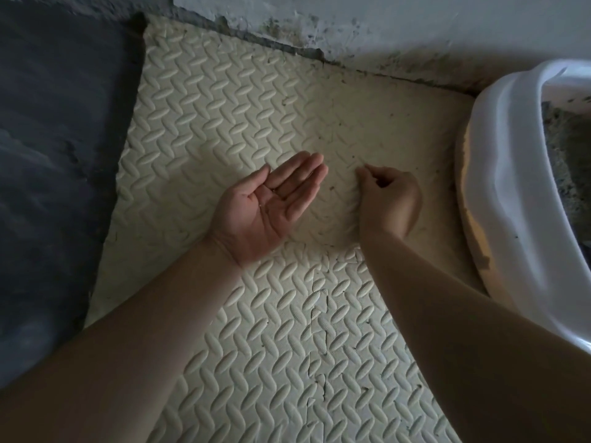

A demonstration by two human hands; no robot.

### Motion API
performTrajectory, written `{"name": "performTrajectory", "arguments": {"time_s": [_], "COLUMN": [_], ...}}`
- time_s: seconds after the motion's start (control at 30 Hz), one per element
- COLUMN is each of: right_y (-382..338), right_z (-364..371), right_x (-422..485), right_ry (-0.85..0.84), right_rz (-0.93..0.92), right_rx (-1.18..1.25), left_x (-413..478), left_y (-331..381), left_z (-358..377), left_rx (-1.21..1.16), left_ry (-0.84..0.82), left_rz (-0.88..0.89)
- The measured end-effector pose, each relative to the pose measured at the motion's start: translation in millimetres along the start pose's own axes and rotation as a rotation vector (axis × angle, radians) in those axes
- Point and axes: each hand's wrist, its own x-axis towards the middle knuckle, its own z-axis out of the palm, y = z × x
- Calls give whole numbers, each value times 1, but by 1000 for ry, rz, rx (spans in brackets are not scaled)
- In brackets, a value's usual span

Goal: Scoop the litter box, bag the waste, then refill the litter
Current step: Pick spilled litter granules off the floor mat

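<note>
A white litter box (511, 187) stands at the right edge, with grey litter (566, 155) showing inside it. My left hand (265, 206) is held palm up and cupped above the cream foam mat (224, 123), with a few tiny grains lying in the palm. My right hand (387, 199) is just left of the box, fingertips pinched together and touching the mat. Whether a grain sits between those fingertips is too small to tell. Small dark specks of scattered litter (332, 188) lie on the mat between my hands.
The mat has a raised leaf pattern and a jigsaw seam (319, 330) running toward me. Dark bare floor (57, 155) lies to the left. A stained, crumbling wall base (351, 36) runs along the far side of the mat.
</note>
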Motion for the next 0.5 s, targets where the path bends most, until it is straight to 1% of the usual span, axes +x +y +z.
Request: {"name": "performTrajectory", "arguments": {"time_s": [0.17, 0.23, 0.3, 0.37, 0.43, 0.5], "right_y": [-5, -16, -27, -33, -34, -36], "right_z": [-1, -7, -11, -9, -2, 5], "right_x": [-8, -28, -60, -93, -114, -125], "right_ry": [18, 22, -33, -143, -221, -246], "right_rz": [-17, -117, -289, -431, -460, -434], "right_rx": [18, 105, 169, 176, 187, 205], "left_x": [0, 2, 4, 5, 6, 5], "left_y": [0, 0, -2, -4, -5, -8], "left_z": [2, 1, 2, 3, 2, 3], "left_rx": [-35, -15, 2, 6, 44, 90], "left_ry": [-21, -25, -38, -58, -53, -40], "left_rz": [-36, -15, 6, 13, 30, 80]}}
